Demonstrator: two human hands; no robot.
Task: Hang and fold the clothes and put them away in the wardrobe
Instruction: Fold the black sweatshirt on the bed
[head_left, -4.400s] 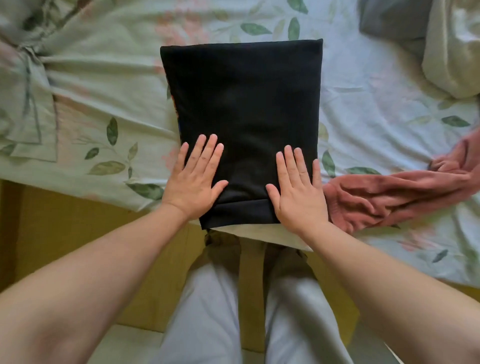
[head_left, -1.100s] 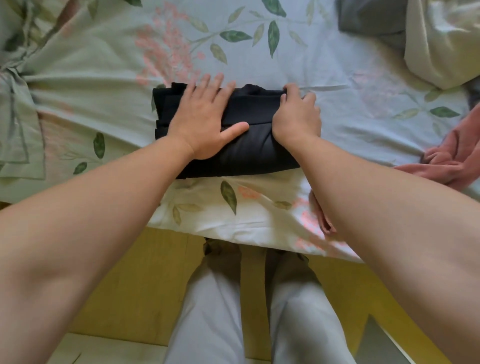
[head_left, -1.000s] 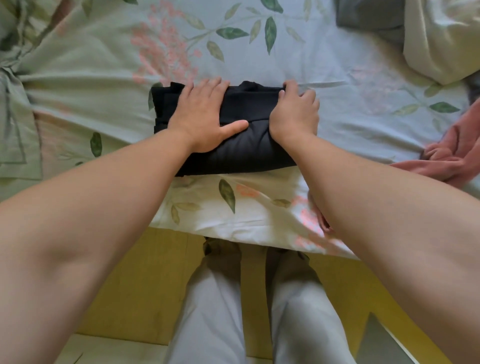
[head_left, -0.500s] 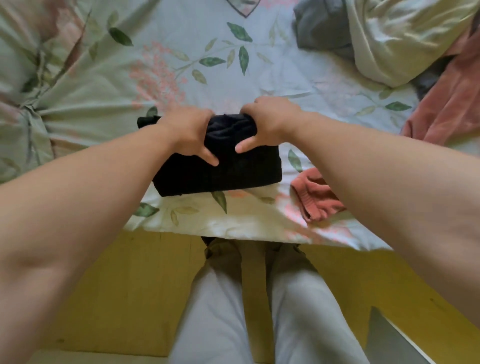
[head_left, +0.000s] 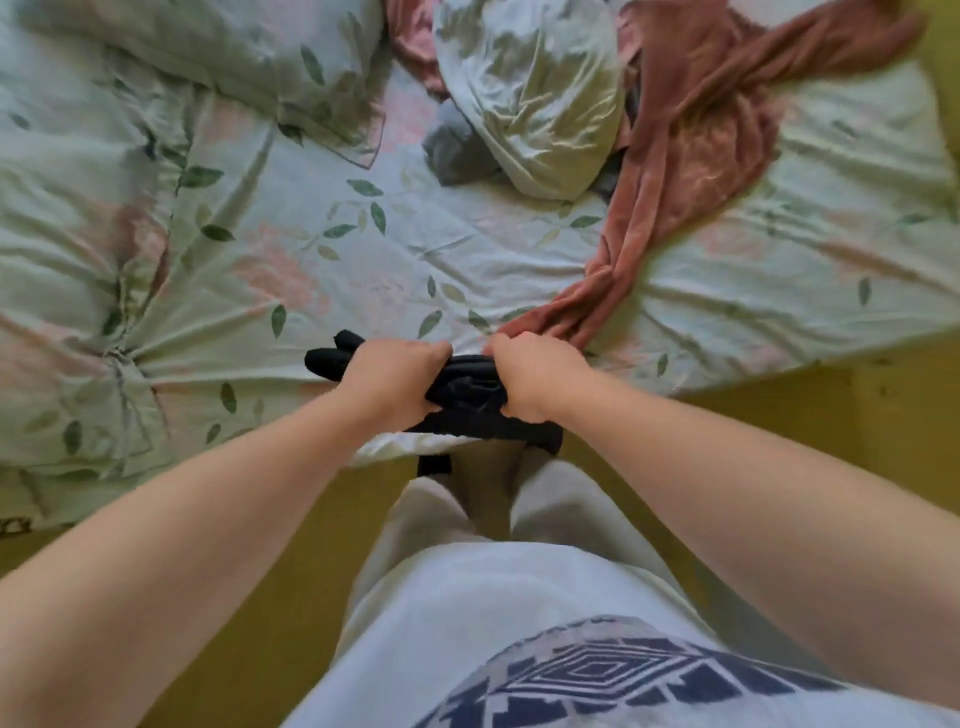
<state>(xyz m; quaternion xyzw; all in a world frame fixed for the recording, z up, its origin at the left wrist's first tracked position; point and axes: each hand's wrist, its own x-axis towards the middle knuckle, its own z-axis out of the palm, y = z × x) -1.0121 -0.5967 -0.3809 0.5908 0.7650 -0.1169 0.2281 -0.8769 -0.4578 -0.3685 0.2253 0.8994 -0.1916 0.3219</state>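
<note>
In the middle of the frame, a little below centre, we see the left hand (head_left: 387, 376) and the right hand (head_left: 535, 379) side by side on the folded black garment (head_left: 467, 389). The grip of each hand is closed tight: the fingers are curled around the dark bundle and nothing else is in them. The bundle is at the near edge of the bed (head_left: 363, 270). One end of it sticks out to the left of the left hand, and a small black part hangs down over the edge of the bed. We cannot tell if the bundle rests on the floral sheet or is lifted a little.

Just beside the right hand, a rust-pink garment (head_left: 691, 156) runs to the upper right of the frame. At the upper centre a crumpled pale cloth (head_left: 535, 98) lies against it, with a grey piece (head_left: 457, 150) touching its left side. A pillow (head_left: 234, 47) is at the upper left. In the lower part of the frame we see the yellow floor (head_left: 260, 597) and the person's light trousers (head_left: 550, 499).
</note>
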